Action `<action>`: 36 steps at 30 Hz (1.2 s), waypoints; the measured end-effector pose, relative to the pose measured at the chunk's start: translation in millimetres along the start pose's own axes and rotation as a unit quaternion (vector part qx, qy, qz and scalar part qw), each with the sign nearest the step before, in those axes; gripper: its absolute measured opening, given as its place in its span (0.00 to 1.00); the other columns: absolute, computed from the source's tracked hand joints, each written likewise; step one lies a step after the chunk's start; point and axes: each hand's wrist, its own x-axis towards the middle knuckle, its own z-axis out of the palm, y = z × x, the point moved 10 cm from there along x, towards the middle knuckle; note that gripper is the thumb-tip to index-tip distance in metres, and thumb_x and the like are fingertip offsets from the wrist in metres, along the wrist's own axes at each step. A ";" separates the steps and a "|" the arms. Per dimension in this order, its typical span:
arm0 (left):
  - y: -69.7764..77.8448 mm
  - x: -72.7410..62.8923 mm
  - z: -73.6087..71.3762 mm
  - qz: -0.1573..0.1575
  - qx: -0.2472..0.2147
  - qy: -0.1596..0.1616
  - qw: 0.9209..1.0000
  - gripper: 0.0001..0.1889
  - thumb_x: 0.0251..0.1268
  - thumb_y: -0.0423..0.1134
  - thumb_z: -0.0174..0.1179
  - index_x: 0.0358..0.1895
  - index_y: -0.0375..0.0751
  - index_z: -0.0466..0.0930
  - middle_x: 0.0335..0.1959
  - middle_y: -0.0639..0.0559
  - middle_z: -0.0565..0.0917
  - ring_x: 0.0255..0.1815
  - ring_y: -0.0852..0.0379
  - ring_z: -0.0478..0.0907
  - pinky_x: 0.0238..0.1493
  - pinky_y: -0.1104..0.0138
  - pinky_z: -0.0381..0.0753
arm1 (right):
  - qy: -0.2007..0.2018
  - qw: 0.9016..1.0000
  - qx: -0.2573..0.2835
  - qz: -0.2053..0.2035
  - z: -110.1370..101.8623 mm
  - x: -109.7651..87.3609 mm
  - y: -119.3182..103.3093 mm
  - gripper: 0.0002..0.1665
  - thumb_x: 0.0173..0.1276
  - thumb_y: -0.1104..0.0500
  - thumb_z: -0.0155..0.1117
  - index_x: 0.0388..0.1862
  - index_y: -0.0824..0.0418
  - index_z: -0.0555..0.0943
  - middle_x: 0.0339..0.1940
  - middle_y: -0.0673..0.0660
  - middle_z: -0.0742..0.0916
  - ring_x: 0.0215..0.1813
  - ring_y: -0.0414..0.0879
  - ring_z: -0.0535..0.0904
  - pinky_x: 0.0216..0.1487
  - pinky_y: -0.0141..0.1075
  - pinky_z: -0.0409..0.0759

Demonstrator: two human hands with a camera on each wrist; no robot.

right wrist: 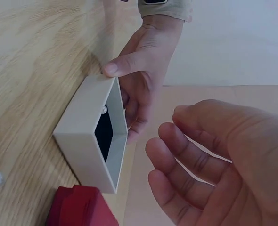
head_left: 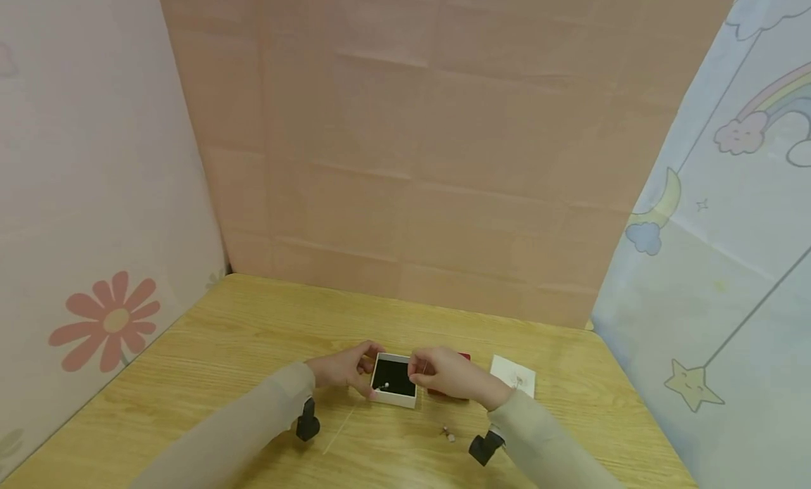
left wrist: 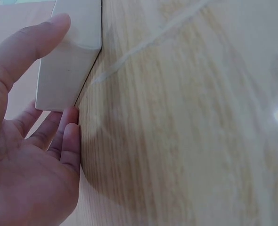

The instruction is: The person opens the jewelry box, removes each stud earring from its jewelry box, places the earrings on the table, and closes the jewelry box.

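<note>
A white open-topped box [head_left: 395, 399] with a black lining sits on the wooden table. My left hand [head_left: 345, 367] grips its left side, thumb at the near corner and fingers at the far one. A small pearl piece [right wrist: 104, 109] lies inside, close to that thumb. My right hand [head_left: 446, 371] hovers by the box's right edge, fingers bent and the thumb tip close to the index finger. Whether anything thin is between those fingertips, I cannot tell. Beneath that hand, a red box [right wrist: 80, 207] stands beside the white one, mostly hidden in the head view.
A white card [head_left: 503, 369] with a faint design lies to the right. Small jewellery pieces [head_left: 448, 434] rest on the table [head_left: 253, 320] nearer me. A thin pale strip [head_left: 340, 429] runs toward me from the white box. Cloth walls enclose the table's back and sides.
</note>
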 end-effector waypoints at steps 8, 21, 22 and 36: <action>-4.1 2.4 -1.0 -0.007 0.007 0.002 1.000 0.43 0.46 0.36 0.76 0.66 0.45 0.61 0.61 0.48 0.69 0.57 0.49 0.69 0.59 0.53 0.71 | 0.000 1.000 0.014 0.007 1.0 18.4 -10.3 0.02 0.69 0.58 0.63 0.36 0.52 0.78 0.31 0.43 0.82 0.31 0.36 0.76 0.36 0.28 0.77; -2.6 1.9 0.2 -0.006 0.013 0.000 1.000 0.43 0.47 0.36 0.75 0.66 0.44 0.59 0.61 0.47 0.69 0.58 0.50 0.69 0.60 0.53 0.71 | -0.016 0.999 0.033 0.034 28.4 45.3 14.9 0.02 0.68 0.62 0.64 0.37 0.57 0.79 0.30 0.45 0.82 0.30 0.36 0.75 0.36 0.27 0.77; -2.1 1.8 0.3 -0.005 0.012 -0.001 1.000 0.43 0.47 0.35 0.75 0.66 0.44 0.59 0.61 0.47 0.69 0.58 0.50 0.69 0.59 0.54 0.72 | -0.018 0.999 0.033 0.034 30.5 46.3 16.4 0.02 0.68 0.62 0.63 0.37 0.58 0.79 0.30 0.46 0.82 0.30 0.36 0.74 0.35 0.27 0.76; 2.5 -1.9 3.2 -0.007 0.001 -0.004 1.000 0.43 0.47 0.33 0.75 0.67 0.42 0.59 0.61 0.46 0.69 0.57 0.49 0.69 0.57 0.55 0.72 | -0.043 0.998 0.012 0.049 49.3 49.0 27.3 0.03 0.68 0.63 0.62 0.35 0.56 0.79 0.26 0.43 0.80 0.26 0.34 0.73 0.31 0.26 0.75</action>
